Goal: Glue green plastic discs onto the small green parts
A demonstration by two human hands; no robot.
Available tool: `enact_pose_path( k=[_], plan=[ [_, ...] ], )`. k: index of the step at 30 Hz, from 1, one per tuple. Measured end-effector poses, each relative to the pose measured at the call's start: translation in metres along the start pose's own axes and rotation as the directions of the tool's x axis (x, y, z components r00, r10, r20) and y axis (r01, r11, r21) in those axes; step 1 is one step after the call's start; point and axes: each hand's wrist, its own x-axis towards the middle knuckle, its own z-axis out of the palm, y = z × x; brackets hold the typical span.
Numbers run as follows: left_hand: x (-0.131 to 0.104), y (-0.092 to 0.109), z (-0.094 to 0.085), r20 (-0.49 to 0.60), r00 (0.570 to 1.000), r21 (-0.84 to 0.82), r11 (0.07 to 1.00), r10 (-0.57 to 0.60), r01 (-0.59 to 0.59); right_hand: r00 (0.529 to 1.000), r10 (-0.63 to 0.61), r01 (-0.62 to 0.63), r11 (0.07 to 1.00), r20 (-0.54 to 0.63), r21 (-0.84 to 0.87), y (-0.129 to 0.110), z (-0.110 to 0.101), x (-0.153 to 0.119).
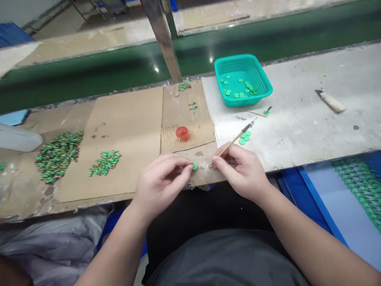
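Between thumb and forefinger, my left hand (pixel 163 180) pinches a small green disc (pixel 195 166) near the table's front edge. My right hand (pixel 242 169) grips a thin wooden stick tool (pixel 235 142) like a pen; its dark end points away from me, up and to the right. The lower tip comes close to the disc, apart from it. Several loose green discs (pixel 245 137) lie just past my right hand. A small red cup (pixel 182 134) stands on cardboard beyond my hands, with brown specks scattered to its left.
A teal basket (pixel 264 93) holding green discs stands at the back. Large (pixel 59 157) and small (pixel 105 163) heaps of green-and-gold pieces lie left. A white-wrapped tool (pixel 331 101) rests far right. A metal post (pixel 166 43) rises behind the table, before a green channel (pixel 119 65).
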Motion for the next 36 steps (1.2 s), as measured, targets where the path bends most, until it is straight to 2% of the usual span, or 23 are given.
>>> enact_pose_path(
  k=[3, 6, 9, 13, 31, 36],
  plan=[
    [-0.004, -0.013, 0.005, 0.011, 0.979, 0.175, 0.964, 0.201, -0.200, 0.987, -0.154, 0.157, 0.981, 0.039, -0.114, 0.000, 0.001, 0.001],
    [-0.007, -0.019, 0.009, 0.027, 0.966, 0.228, 0.939, 0.257, -0.257, 0.965, -0.252, 0.261, 0.946, 0.067, -0.194, 0.000, 0.005, 0.003],
    [-0.008, -0.020, 0.011, 0.022, 0.970, 0.232, 0.942, 0.243, -0.241, 0.948, -0.300, 0.317, 0.920, 0.105, -0.231, -0.001, 0.011, 0.004],
    [-0.008, -0.019, 0.012, 0.023, 0.975, 0.217, 0.951, 0.222, -0.222, 0.941, -0.295, 0.331, 0.905, 0.166, -0.266, 0.000, 0.017, 0.008],
    [-0.010, -0.016, 0.014, 0.018, 0.995, 0.258, 0.961, 0.097, -0.098, 0.926, -0.328, 0.373, 0.876, 0.188, -0.306, 0.005, 0.020, 0.009],
    [-0.010, -0.016, 0.014, 0.018, 0.994, 0.252, 0.962, 0.105, -0.106, 0.922, -0.328, 0.378, 0.877, 0.205, -0.296, 0.004, 0.019, 0.011]
  ],
)
